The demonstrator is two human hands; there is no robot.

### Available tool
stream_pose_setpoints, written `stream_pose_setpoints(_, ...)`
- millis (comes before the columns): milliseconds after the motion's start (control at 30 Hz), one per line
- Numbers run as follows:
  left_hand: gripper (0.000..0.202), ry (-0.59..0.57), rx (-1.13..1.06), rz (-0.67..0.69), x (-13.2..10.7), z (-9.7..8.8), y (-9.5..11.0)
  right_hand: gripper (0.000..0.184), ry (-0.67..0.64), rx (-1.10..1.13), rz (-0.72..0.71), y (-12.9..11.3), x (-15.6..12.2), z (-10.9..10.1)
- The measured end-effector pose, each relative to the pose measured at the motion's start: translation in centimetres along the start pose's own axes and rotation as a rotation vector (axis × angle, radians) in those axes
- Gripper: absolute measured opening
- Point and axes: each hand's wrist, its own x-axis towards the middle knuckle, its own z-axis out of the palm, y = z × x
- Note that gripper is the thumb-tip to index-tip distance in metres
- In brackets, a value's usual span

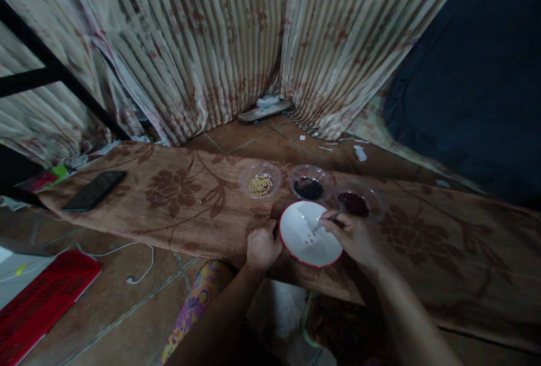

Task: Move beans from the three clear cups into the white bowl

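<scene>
A white plate with a red rim (296,249) lies on a brown flowered cloth (177,197), holding a few small beans. My left hand (262,245) is curled against the plate's left rim. My right hand (353,235) pinches metal tweezers (326,222) whose tips reach over the plate. Behind the plate stand three clear bowls: one with pale beans (260,180), one with black beans (310,183), one with dark red beans (357,201).
A black phone (93,190) lies on the cloth's left end. A red flat case (40,298) and a white cable (139,264) sit on the tiled floor at left. Striped curtains (203,39) hang behind, with a sandal (265,108) at their foot. A dark mattress (473,84) fills the right.
</scene>
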Motion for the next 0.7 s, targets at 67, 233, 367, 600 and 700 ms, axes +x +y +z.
stream_pose_setpoints(67, 0.024, 0.012, 0.0, 0.015, 0.0, 0.1, -0.1, 0.029, 0.007, 0.02, 0.0, 0.1, 0.0, 0.0)
stream_pose_setpoints(233, 0.024, 0.024, 0.0, 0.025, 0.1, 0.2, -0.2, 0.03, 0.009, 0.052, 0.01, 0.8, 0.1, 0.3)
stream_pose_setpoints(367, 0.023, 0.025, 0.008, 0.023, 0.1, 0.2, -0.2, 0.029, 0.027, 0.035, 0.0, 1.1, 0.1, 0.4)
stream_pose_setpoints(600, 0.022, 0.036, 0.028, 0.023, 0.1, 0.5, -0.2, 0.03, 0.034, 0.008, -0.004, 1.0, 0.0, 0.3)
stream_pose_setpoints(700, 0.022, 0.02, 0.029, 0.013, 0.1, 0.5, -0.2, 0.03, 0.04, 0.013, -0.011, 1.2, 0.0, 0.4)
